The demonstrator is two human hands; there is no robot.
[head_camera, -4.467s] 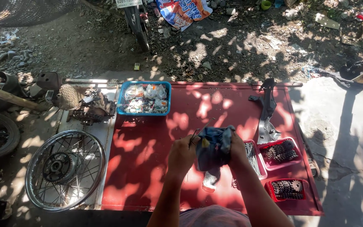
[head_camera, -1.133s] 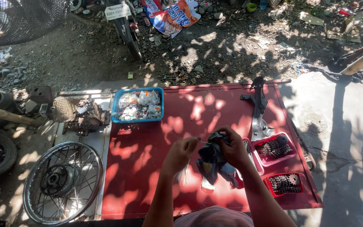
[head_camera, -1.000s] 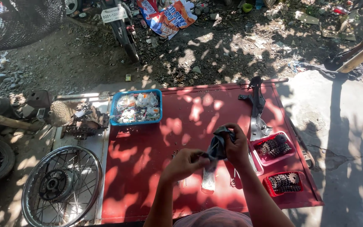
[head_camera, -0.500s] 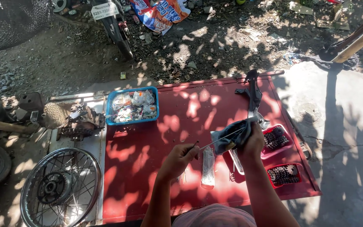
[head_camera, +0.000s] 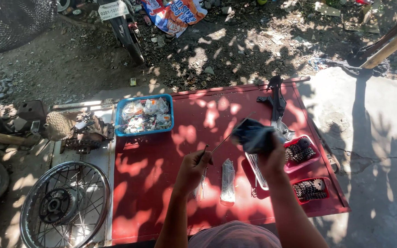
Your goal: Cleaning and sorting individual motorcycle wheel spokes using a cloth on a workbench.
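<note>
My left hand [head_camera: 195,165] pinches one end of a thin metal spoke [head_camera: 228,136] above the red table [head_camera: 161,193]. My right hand [head_camera: 272,156] grips a dark blue rag [head_camera: 253,137] wrapped around the spoke's far end. Under the hands lie a clear packet of spokes [head_camera: 227,181] and a few loose spokes [head_camera: 201,187]. A tray of spokes [head_camera: 256,171] sits just below my right hand.
A blue basket [head_camera: 144,115] of small packets stands at the table's back left. Two red trays [head_camera: 315,189] of chain and sprockets sit at the right, a black metal part [head_camera: 276,103] behind them. A spoked wheel [head_camera: 65,205] and engine part [head_camera: 81,132] lie left.
My hands have drawn apart: the right hand slid the rag up and rightwards along the spoke, while the left keeps hold of the near end.
</note>
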